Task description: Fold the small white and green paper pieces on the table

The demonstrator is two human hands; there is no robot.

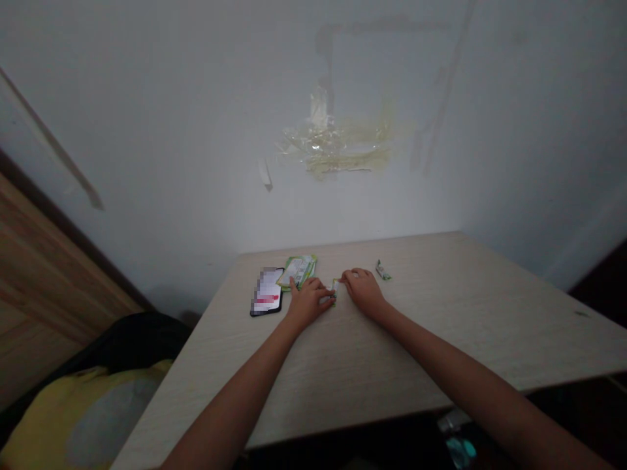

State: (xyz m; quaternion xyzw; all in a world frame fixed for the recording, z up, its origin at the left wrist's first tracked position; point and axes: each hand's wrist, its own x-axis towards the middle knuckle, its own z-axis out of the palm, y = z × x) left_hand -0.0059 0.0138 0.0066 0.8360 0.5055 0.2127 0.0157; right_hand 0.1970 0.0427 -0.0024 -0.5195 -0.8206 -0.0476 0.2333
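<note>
Both my hands rest on the pale wooden table [441, 326], close together. My left hand [307, 301] and my right hand [363, 289] each pinch one end of a small green and white sachet [336, 289] held between them just above the tabletop. Fingers of both hands are curled closed on it. A larger green and white packet [298, 270] lies flat just beyond my left hand. A second small green sachet [383, 269] lies on the table to the right of my right hand.
A black phone [267, 291] with a lit screen lies left of the larger packet. A white wall with old tape residue [337, 147] stands behind the table. A yellow and black bag [93, 405] sits at lower left, beside a wooden panel [39, 287].
</note>
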